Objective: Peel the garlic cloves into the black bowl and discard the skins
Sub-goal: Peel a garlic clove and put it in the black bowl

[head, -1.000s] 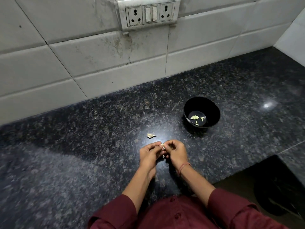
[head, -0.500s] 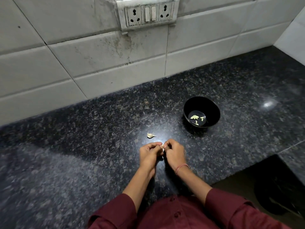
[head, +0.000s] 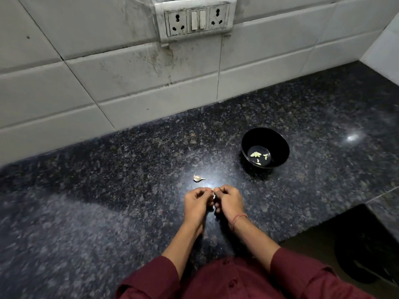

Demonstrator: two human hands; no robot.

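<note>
1. A single view, from the wide-angle camera worn on my head.
2. It looks forward and steeply down, over my dark red buttoned shirt front (head: 226, 283) onto the black speckled granite worktop (head: 108, 212).
3. It faces the white tiled wall (head: 108, 83) along the worktop's far edge. The grimy white double-socket switch plate (head: 196, 20) touches the top of the frame.
4. The view is close. My left hand (head: 197, 202) and right hand (head: 228, 201), pinching a small pale garlic clove (head: 213, 194), sit mid-frame, near the worktop's near edge.
5. The wide lens bows the tile lines outward.
</note>
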